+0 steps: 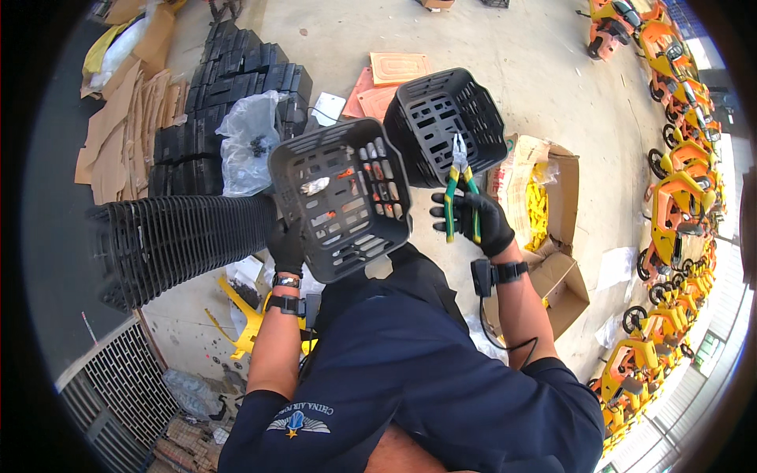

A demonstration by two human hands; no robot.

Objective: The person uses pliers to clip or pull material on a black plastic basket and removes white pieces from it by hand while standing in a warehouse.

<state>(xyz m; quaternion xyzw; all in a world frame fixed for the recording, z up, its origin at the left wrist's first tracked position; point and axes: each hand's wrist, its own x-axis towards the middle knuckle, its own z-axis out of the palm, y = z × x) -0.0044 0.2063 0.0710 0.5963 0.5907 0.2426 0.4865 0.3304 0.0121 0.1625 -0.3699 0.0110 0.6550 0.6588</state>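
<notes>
My left hand, in a black glove, grips the near left rim of a black plastic basket. The basket is tilted so its slotted inside faces me, and a small whitish piece shows against its bottom. Pliers with green and yellow handles are in my right hand, also gloved in black. Their jaws point away from me and the handles are spread. Just beyond them is a second black basket, beside the one I hold.
Nested black baskets form a long stack at my left. Behind it are piled black boxes, a clear plastic bag and flattened cardboard. An opened carton holds yellow parts. Yellow-orange bikes line the right side.
</notes>
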